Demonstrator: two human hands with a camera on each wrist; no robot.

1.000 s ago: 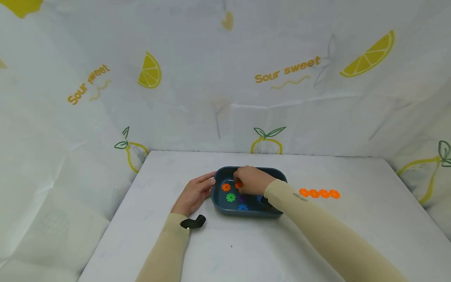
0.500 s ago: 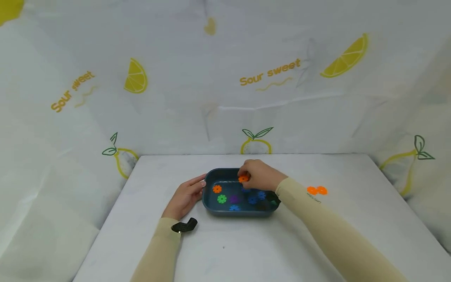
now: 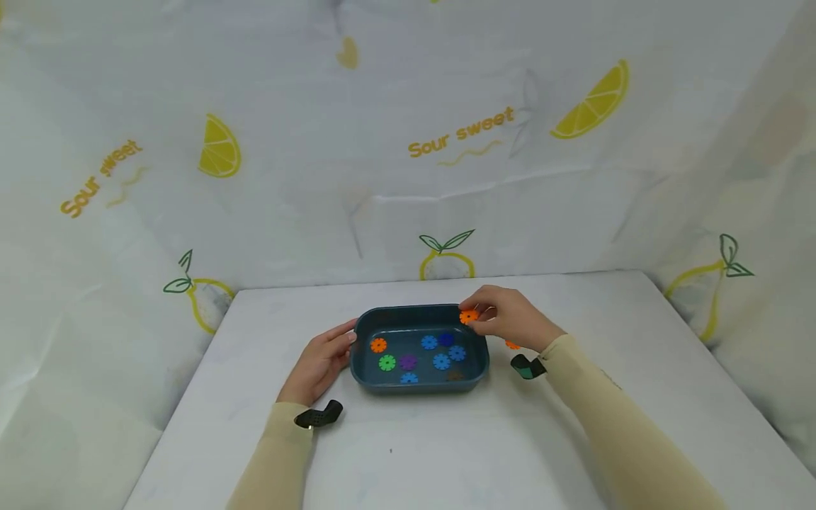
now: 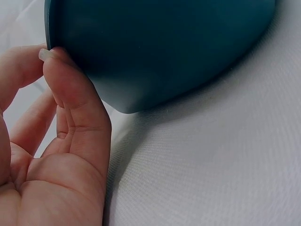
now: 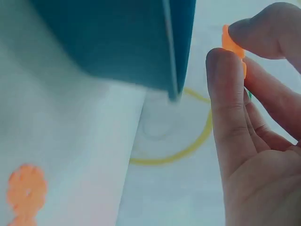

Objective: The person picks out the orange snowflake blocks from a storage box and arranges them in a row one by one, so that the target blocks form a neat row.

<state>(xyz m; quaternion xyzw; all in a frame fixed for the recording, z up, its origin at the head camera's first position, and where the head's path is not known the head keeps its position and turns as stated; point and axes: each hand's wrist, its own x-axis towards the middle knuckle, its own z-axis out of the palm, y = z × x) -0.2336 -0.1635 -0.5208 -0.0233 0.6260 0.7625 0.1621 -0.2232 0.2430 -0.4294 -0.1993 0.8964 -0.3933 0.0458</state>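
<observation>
My left hand [image 3: 319, 363] rests against the left end of a dark blue tray [image 3: 417, 389]. In the left wrist view, its thumb [image 4: 77, 96] touches the outer wall close to the rim. My right hand [image 3: 518, 316] pinches an orange notched disc [image 3: 468, 316] between thumb and fingers, over the tray's back right corner. The right wrist view shows that orange disc [image 5: 231, 43] edge-on at the fingertips. Inside the tray lie an orange disc [image 3: 379, 345], a green disc [image 3: 387, 363], a purple disc [image 3: 408, 362] and several blue discs [image 3: 430, 343].
Right of the tray, an orange disc [image 3: 512, 345] on the white table [image 3: 395, 453] is partly hidden by my right hand. Orange discs [image 5: 27, 188] also show at the right wrist view's lower left. A lemon-print curtain [image 3: 287, 212] rises behind the table.
My right hand has lifted the orange disc from inside the tray and carried it right, to the back right corner. My left hand stays at the tray's left end. The head view has shifted.
</observation>
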